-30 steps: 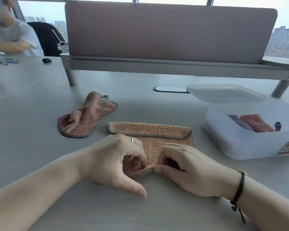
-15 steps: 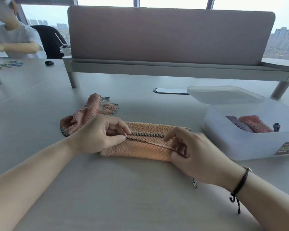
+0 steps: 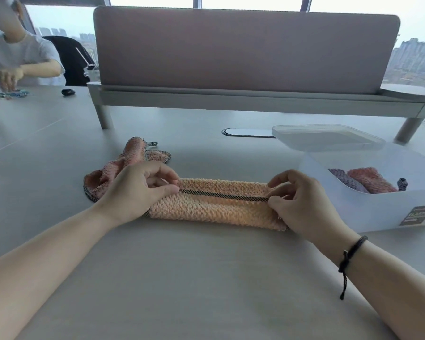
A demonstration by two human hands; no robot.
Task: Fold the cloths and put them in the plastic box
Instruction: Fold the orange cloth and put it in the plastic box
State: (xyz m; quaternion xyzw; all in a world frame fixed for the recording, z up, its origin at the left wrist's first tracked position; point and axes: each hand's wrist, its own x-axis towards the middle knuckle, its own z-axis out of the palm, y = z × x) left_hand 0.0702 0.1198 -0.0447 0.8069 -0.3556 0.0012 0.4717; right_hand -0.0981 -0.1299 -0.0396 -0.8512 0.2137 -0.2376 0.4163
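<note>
- Head view: the left hand (image 3: pixel 135 190) is pinching the dark trimmed edge of the orange waffle cloth (image 3: pixel 214 209) between thumb and curled fingers, at the cloth's left end.
- The right hand (image 3: pixel 302 204) is pinching the same edge at the right end, so the trim is running tight between the two pinches.
- The cloth is lying on the table (image 3: pixel 206 278) as a long narrow band, just under the fingertips.
- It is looking soft, light and limp; I judge it will sag wherever it is not held, so the corners and the trim are the good places to hold.
- A crumpled pink cloth (image 3: pixel 113 173) is waiting behind the left knuckles.
- The plastic box (image 3: pixel 368 212), holding folded cloths, is standing just beyond the right fingers, its lid (image 3: pixel 326 138) behind it.
</note>
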